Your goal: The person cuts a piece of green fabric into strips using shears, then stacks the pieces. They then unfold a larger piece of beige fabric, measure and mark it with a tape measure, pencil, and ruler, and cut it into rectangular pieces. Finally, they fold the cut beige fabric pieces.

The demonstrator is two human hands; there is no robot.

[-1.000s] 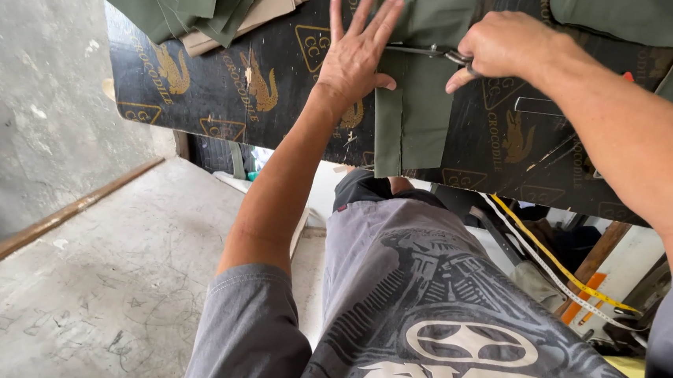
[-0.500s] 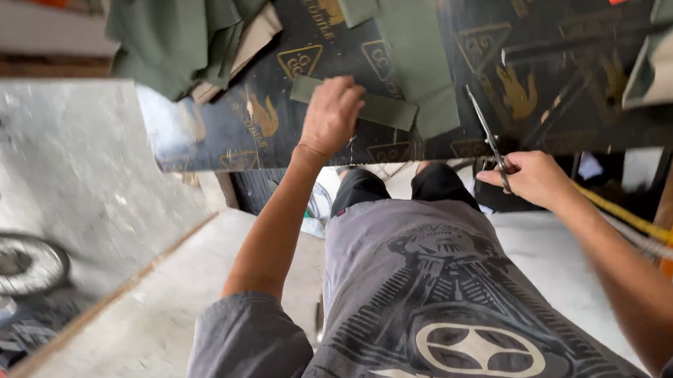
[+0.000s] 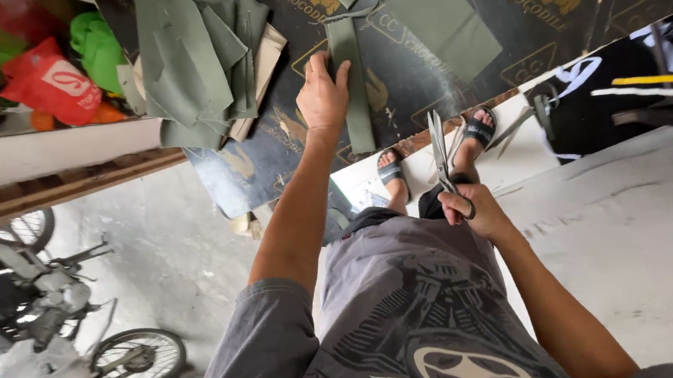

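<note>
My left hand (image 3: 324, 95) presses a long green fabric strip (image 3: 351, 85) onto the dark printed table top (image 3: 415, 73), fingers curled over the strip's edge. My right hand (image 3: 470, 207) is held below the table edge, above my lap, gripping a pair of scissors (image 3: 439, 149) by the handles with the blades pointing up towards the table. A larger green fabric panel (image 3: 439, 24) lies flat to the right of the strip. A pile of cut green fabric pieces (image 3: 193, 57) with tan card under it sits at the table's left.
My sandalled feet (image 3: 429, 155) show on the pale floor under the table. Red and green plastic bags (image 3: 60, 70) lie at upper left behind a wooden beam. A bicycle and machine parts (image 3: 53, 311) stand at lower left. Black items and a yellow bar (image 3: 653, 80) are at right.
The view has tilted and swung. My left hand has stayed on the green strip, sliding along it. My right hand with the scissors has dropped further from the table towards my lap.
</note>
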